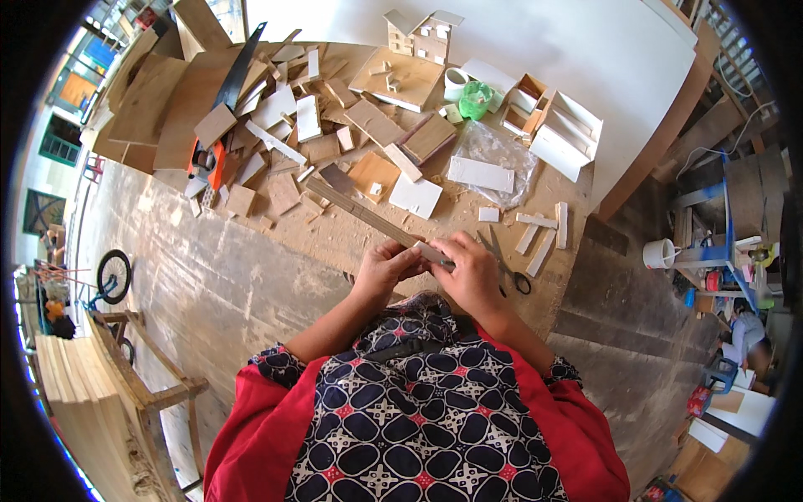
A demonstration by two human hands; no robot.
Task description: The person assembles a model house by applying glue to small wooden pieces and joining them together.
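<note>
Close in front of my body, both hands meet over the near edge of the wooden worktable (351, 240). A small pale strip (429, 252) is pinched between the fingertips of my left hand (387, 269) and my right hand (467, 269); a darker end shows under the right fingers. From beside my left fingers a long, narrow, brown wooden slat (364, 214) runs away to the far left; whether the left hand touches it I cannot tell. Scissors (506, 266) with black handles lie just right of my right hand, blades spread.
Wood offcuts (322, 149) and a handsaw (237, 71) crowd the left of the table. Farther back are a miniature house (422, 38), a green plastic cup (475, 99) and a small white box (569, 134). White strips (542, 243) lie at right. A person (747, 339) sits far right.
</note>
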